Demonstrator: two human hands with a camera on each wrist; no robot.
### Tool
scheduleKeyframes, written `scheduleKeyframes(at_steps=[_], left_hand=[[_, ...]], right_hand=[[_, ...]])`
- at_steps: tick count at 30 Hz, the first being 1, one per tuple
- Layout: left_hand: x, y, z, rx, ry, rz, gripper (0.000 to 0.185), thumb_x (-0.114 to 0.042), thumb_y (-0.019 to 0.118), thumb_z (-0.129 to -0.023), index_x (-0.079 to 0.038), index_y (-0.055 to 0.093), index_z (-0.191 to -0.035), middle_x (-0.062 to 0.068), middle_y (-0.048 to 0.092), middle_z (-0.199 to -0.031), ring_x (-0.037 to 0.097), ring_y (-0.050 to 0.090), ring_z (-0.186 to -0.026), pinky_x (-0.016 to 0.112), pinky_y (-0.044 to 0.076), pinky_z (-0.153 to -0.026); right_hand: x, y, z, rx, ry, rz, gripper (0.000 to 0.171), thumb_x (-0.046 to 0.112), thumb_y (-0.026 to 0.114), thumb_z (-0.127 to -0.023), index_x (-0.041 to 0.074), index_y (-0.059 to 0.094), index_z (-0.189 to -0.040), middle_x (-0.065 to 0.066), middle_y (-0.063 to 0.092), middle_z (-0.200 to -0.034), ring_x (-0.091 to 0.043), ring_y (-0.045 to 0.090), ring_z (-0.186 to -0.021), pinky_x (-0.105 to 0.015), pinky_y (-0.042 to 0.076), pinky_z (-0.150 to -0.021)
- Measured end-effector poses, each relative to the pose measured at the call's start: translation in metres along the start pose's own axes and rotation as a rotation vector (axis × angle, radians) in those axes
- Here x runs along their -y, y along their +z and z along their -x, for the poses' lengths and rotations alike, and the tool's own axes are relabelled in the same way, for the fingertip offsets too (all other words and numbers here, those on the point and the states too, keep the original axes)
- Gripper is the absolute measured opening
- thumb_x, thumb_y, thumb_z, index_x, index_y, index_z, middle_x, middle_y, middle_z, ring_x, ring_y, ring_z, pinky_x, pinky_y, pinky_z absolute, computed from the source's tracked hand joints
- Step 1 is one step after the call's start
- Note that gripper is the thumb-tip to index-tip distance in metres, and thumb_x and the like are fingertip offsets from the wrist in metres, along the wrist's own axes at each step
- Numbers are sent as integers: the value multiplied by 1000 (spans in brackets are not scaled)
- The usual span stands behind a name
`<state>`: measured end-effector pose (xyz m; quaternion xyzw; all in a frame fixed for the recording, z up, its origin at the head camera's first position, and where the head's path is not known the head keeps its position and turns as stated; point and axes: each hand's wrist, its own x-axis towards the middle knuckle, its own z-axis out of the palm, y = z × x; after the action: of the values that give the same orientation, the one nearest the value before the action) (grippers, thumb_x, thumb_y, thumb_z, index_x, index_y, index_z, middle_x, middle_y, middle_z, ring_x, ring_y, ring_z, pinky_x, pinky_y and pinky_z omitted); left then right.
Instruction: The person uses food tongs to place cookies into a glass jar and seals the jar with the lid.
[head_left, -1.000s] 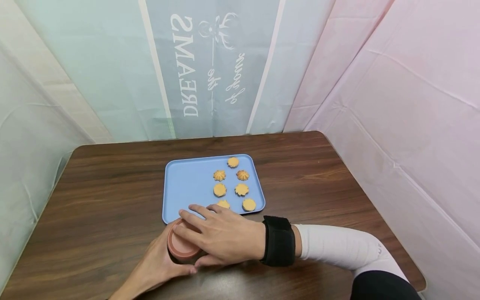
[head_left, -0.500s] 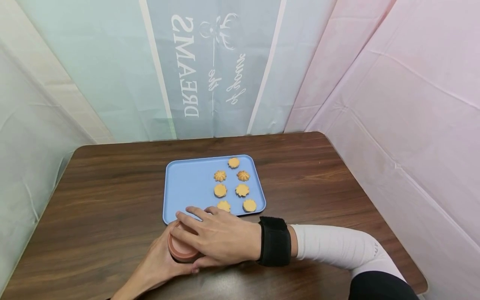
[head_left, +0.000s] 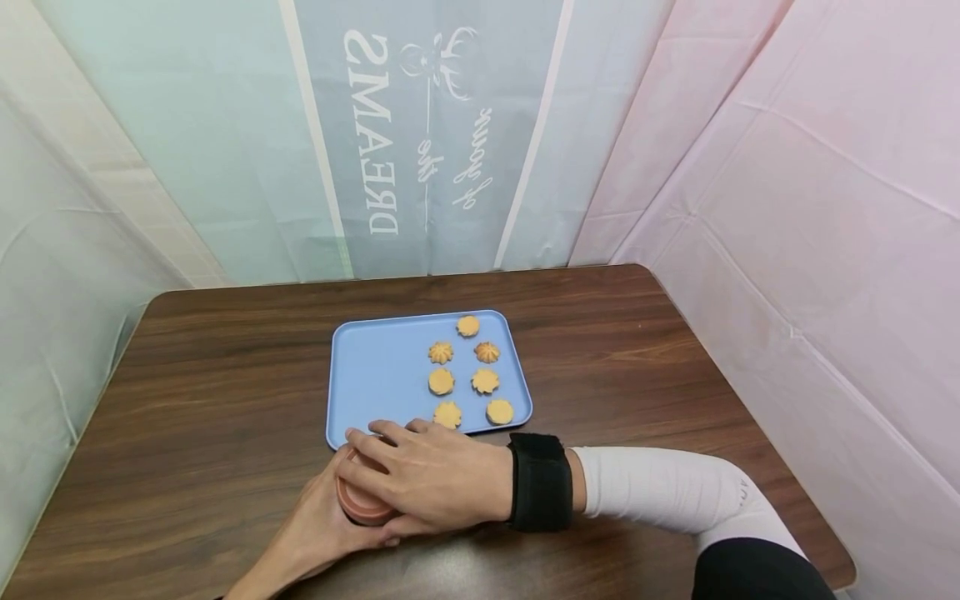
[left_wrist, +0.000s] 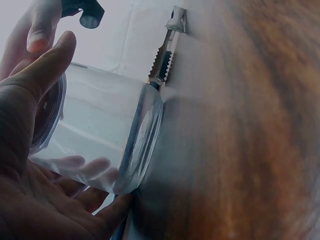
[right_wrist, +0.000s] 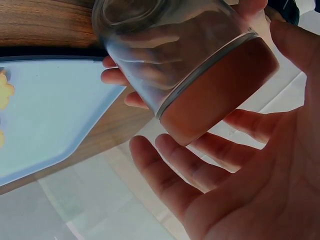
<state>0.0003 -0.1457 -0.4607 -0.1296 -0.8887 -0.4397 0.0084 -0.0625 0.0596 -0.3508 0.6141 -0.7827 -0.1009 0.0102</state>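
A clear jar (left_wrist: 95, 125) with a reddish-brown lid (head_left: 362, 505) stands near the front of the table, between both hands. My left hand (head_left: 311, 521) wraps round its side; several fingers show through the clear wall in the left wrist view. From above, my right hand (head_left: 442, 479) spreads over the lid, fingers bent round its edge and thumb on the near side. In the right wrist view the jar's wall (right_wrist: 165, 55) shows nothing but the hand behind it. Most of the jar's body is hidden by the hands in the head view.
A blue tray (head_left: 375, 367) lies just beyond the hands, with several yellow flower-shaped cookies (head_left: 484, 381) on its right half. A metal tool with toothed edges (left_wrist: 162, 57) lies past the jar's base on the wooden table (head_left: 202, 400). Fabric curtains (head_left: 810, 208) surround the table.
My right hand and forearm have shifted a little to the left over the lid. The left hand and jar have stayed nearly in place. More of the nearest cookie now shows.
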Motion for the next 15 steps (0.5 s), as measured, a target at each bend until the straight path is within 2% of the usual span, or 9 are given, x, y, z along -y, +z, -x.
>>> scheduleKeyframes(at_steps=[4, 10, 15], left_hand=[[1, 1, 0, -11, 34, -18, 118, -48, 103, -60, -3, 44, -152, 10, 65, -139, 17, 66, -112, 38, 58, -89], [2, 2, -1, -24, 74, -14, 107, -48, 102, -62, -6, 50, -145, 3, 69, -129, 10, 67, -106, 36, 58, -84], [5, 3, -1, -37, 105, -26, 104, -43, 103, -62, -3, 51, -143, 5, 68, -128, 10, 66, -105, 36, 59, -84]], right_hand=[[0, 0, -3, 1, -15, -47, 79, 66, 53, -103, 19, 35, -164, -9, 39, -166, -23, 50, -139, -31, 56, -99], [-1, 0, -7, -7, -35, -67, 79, 65, 55, -103, 18, 35, -163, -7, 45, -158, -18, 53, -125, -25, 56, -92], [-3, -1, -9, -9, -56, -72, 78, 64, 57, -102, 17, 38, -162, -5, 49, -148, -16, 54, -114, -22, 54, -90]])
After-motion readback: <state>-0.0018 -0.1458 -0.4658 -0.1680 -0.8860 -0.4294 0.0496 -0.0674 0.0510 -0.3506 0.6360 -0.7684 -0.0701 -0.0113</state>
